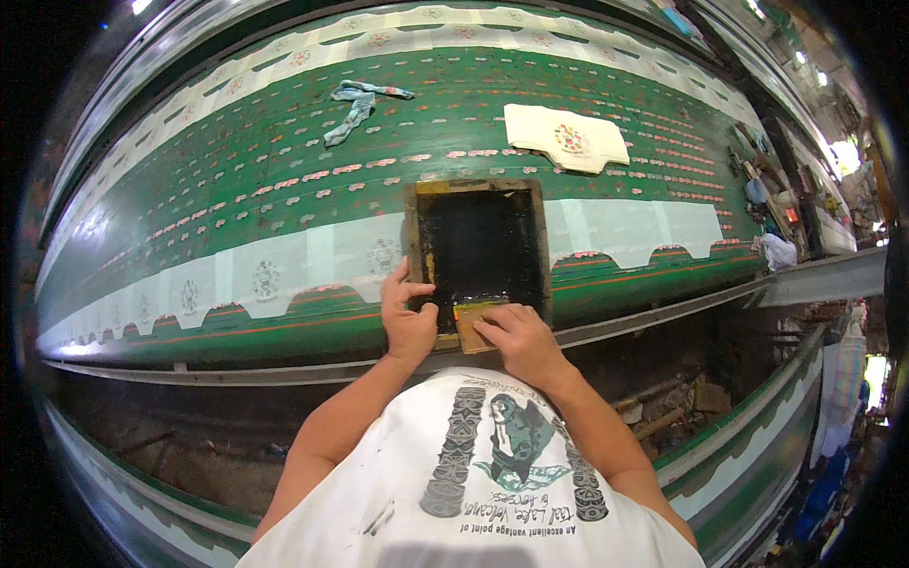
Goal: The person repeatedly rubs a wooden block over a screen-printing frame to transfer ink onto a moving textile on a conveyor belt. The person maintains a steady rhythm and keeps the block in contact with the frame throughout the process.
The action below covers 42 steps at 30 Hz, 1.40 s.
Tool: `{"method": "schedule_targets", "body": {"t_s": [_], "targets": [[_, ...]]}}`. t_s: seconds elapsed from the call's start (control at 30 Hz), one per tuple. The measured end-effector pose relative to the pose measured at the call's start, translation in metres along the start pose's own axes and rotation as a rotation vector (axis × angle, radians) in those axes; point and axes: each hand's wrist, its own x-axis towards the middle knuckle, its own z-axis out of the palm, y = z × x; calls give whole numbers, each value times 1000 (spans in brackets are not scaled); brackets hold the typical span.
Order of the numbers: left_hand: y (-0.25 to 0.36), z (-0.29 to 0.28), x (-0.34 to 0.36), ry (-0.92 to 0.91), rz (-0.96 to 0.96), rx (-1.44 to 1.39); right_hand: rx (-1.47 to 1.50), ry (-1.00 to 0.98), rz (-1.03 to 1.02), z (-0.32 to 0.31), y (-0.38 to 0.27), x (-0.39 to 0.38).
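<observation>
A screen-printing frame (542,222) with a wooden border and a dark mesh lies on the near edge of the long green table. At its left side, my left hand (409,317) rests on the border with fingers curled over the edge. My right hand (519,339) is closed around a squeegee (473,327), a flat wooden piece set at the near end of the mesh. Pale cut fabric pieces (222,289) lie in a row on both sides of the frame. Those to the left carry dark printed motifs; the ones to the right look plain.
A folded cream fabric stack (568,137) with a coloured print lies beyond the frame. Left of it is a crumpled blue cloth (355,109). Along the table's near edge runs a metal rail (653,327). Bottles and clutter (762,189) stand at the right end.
</observation>
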Motion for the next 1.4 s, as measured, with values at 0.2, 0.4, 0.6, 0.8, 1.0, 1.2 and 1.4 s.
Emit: {"method": "schedule_targets", "body": {"t_s": [0.2, 0.4, 0.6, 0.8, 1.0, 1.2, 1.4], "targets": [[10, 70, -13, -11, -28, 18, -11, 42, -11, -33, 50, -37], [18, 93, -14, 16, -81, 12, 48, 43, -79, -52, 69, -43], [25, 96, -12, -7, -199, -54, 19, 21, -115, -58, 79, -33], [0, 98, -14, -19, -194, -71, -51, -256, -53, -82, 80, -5], [17, 90, 0, -40, -380, -174, 34, -387, 26, -91, 135, 59], [17, 82, 10, -115, -280, -5, -55, -207, 87, -71, 176, 119], [14, 81, 10, -135, -268, -5, -52, -251, 175, -63, 177, 123]]}}
